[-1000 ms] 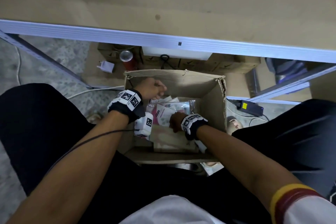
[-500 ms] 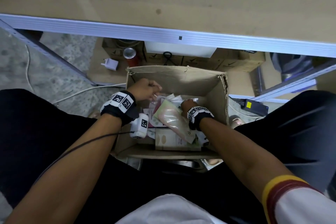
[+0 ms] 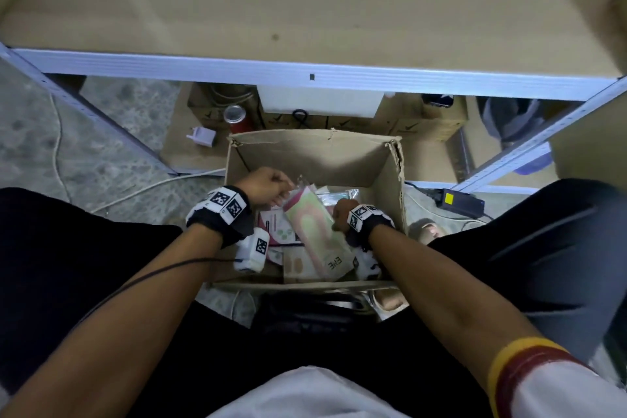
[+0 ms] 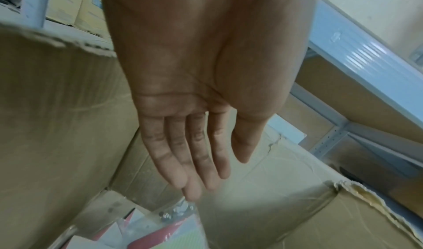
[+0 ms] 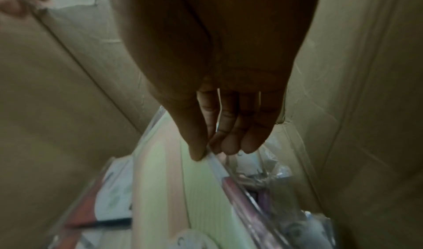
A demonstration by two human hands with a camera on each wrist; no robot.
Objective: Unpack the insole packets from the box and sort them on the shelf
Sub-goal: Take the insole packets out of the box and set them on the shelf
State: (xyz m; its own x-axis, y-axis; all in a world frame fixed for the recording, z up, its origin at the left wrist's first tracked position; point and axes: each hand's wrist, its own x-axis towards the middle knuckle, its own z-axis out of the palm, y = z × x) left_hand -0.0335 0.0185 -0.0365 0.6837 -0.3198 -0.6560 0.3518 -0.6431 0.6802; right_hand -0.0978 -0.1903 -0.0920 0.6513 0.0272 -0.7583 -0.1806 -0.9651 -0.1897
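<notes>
**Both hands in the box, one packet tilted up**

L to R, as we see it:

Our left hand (image 3: 268, 188) is inside the box (image 3: 315, 153) near its left wall. Wrist view shows the fingers (image 4: 181, 155) straight and together, nothing gripped; the tips sit at or just above the clear top edge of the insole packet (image 3: 314, 234); we can't tell if they touch.

The packet: clear plastic sleeve w/ pale green and pink bands, red-pink at the far end, dark lettering at the near end. It's tilted, far end raised, lying diagonally over the other packets (image 3: 276, 231) in the box — white/pink cards, plus clear-wrapped ones toward the back right corner.

Our right hand (image 3: 341, 214) pinches the packet's right edge, thumb (image 5: 194, 144) on its face, fingers behind, close to the box's right wall.

The shelf (image 3: 305, 3) board lies beyond the box, w/ a pale metal front rail.
</notes>
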